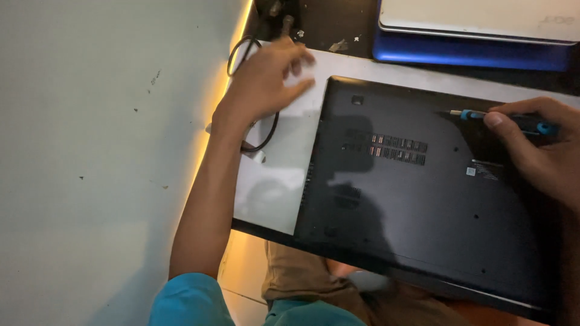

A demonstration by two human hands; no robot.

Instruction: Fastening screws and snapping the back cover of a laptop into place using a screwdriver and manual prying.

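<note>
Seen from above, at the far left: a pale grey wall [90,151] edged with warm yellow light. Next, the left hand [266,78], fingers spread and slack, grasping nothing, resting on a white sheet-like desk mat [272,187] beside a looped black cable [244,54] that runs under the wrist. Right of that hand, a matt black upturned laptop with vent slots [411,193], lying flat on the mat and overhanging the desk edge. Above it, a stacked silver-and-blue closed laptop [477,36]. At far right, the right hand [538,151], clenched around a slim screwdriver with blue-and-black handle [501,121], tip pointing left just over the black laptop's upper right area.
</note>
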